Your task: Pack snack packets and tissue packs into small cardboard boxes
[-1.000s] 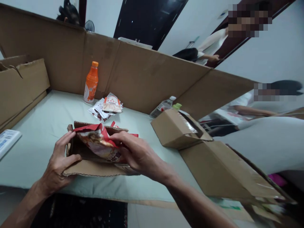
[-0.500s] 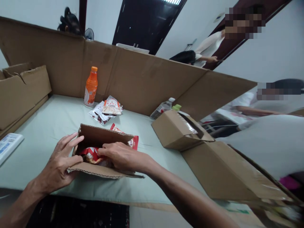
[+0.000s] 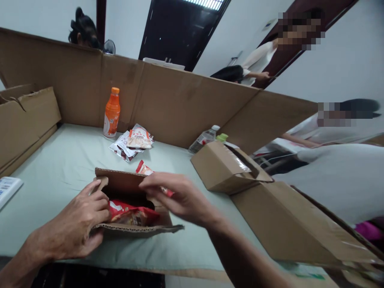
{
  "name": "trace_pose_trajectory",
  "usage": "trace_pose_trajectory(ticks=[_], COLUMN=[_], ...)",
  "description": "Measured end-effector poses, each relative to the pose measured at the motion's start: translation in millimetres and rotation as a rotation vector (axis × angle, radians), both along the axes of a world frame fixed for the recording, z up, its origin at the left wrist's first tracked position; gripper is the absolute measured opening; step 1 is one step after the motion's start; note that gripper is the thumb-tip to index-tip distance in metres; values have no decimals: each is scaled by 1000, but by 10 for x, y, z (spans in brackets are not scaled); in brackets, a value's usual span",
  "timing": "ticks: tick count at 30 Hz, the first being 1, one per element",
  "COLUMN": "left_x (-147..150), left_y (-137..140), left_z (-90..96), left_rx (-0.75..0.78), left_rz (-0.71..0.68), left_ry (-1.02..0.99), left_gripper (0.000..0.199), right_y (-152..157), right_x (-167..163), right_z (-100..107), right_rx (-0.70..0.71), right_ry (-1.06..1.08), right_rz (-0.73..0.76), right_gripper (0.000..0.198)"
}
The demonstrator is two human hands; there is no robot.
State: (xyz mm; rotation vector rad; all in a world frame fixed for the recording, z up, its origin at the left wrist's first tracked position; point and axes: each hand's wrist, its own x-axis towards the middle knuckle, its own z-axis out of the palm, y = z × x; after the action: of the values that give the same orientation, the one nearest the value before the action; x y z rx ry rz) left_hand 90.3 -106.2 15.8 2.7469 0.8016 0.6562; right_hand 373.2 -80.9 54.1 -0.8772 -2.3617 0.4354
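A small open cardboard box lies on the cloth in front of me, its flaps raised. Inside is a red snack packet. My left hand grips the box's left end, fingers curled over the short flap. At the right end, my right hand is closed with its fingertips at the end flap and back edge; motion blurs it slightly. Another red packet lies behind the box, partly covered by it and by my right hand.
An orange bottle stands near the cardboard wall, beside several flat packets. Larger cardboard boxes are at right, with a clear bottle behind. Another carton and a white object are at left. People are beyond.
My right hand has let go of the red packet and come out of the box to its right end flap. The left hand has curled further over the left flap.
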Motion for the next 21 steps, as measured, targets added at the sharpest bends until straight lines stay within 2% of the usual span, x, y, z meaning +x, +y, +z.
trace_pose_trajectory(ticks=[2, 4, 6, 10, 14, 18, 21], left_x=[3, -3, -10, -13, -3, -19, -35], left_y=[-6, -19, -33, -46, -14, 21, 21], left_z=[1, 8, 6, -77, -246, -319, -269], left_rx=[-13, -40, -59, -51, 18, 56, 9], left_rz=[-17, -21, -11, 13, -8, -16, -26], left_ry=[1, -14, -32, -47, -118, -92, -58], left_gripper=[26, 29, 28, 31, 32, 18, 23], right_y=[245, 612, 1026, 1732, 2171, 2403, 2435], right_x=[213, 374, 454, 415, 312, 291, 342], right_z=[-42, -185, -397, -828, -1090, -1160, -1083], right_rx=[76, 99, 82, 80, 82, 44, 22], right_ry=[51, -106, -293, -447, -547, -600, -598], right_rz=[-236, -481, -624, -711, -751, -749, -794], right_gripper=[23, 27, 30, 48, 59, 49, 44])
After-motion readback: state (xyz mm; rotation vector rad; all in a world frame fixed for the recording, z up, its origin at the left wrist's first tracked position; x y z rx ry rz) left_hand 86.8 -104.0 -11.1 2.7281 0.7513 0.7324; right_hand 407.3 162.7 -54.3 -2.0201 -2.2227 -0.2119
